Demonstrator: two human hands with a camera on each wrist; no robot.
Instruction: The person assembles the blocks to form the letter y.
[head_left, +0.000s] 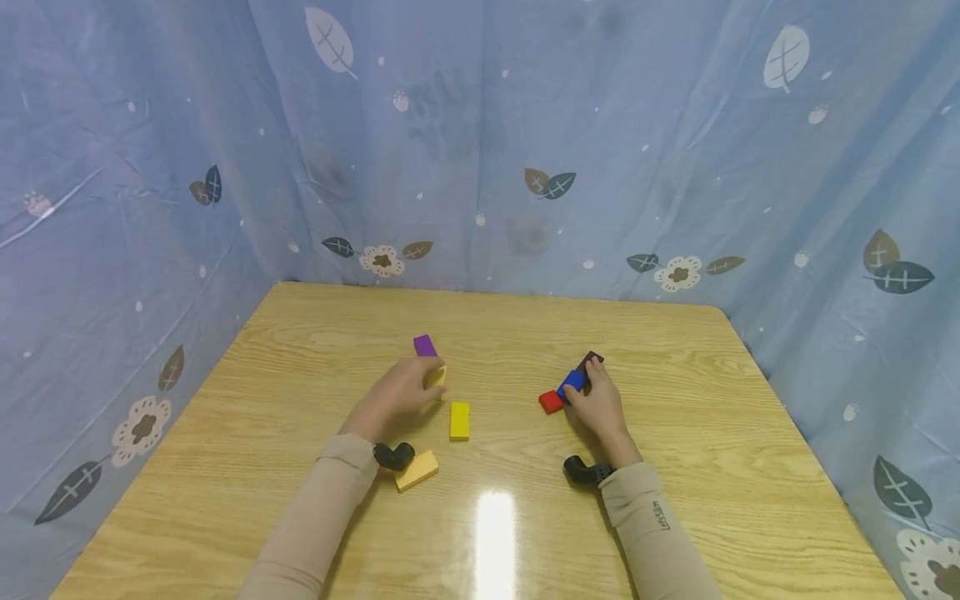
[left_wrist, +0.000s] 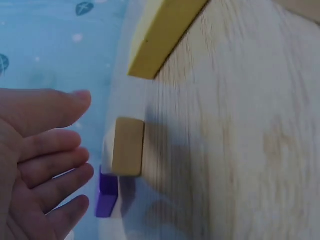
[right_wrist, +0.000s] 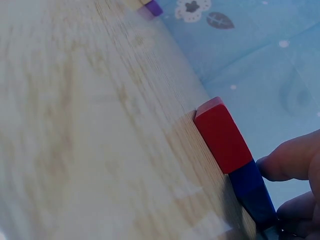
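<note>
My left hand [head_left: 401,387], fingers loosely spread, is right beside a light orange block [left_wrist: 128,146] that stands on the table. In the left wrist view a gap shows between its fingertips and that block. A purple block [head_left: 424,346] lies just beyond. Over on the right, a red block [head_left: 551,402], a blue block [head_left: 571,383] and a dark brown block [head_left: 591,359] form a slanting row, end to end. My right hand [head_left: 602,410] has its thumb at the blue block and its curled fingers by the dark one, which they partly cover.
A bright yellow block [head_left: 460,422] lies between the hands. Nearer me, another light orange block [head_left: 417,472] rests beside the left wrist's black camera [head_left: 393,456]. Blue patterned curtain [head_left: 480,150] hangs along the back and sides of the wooden table [head_left: 675,367].
</note>
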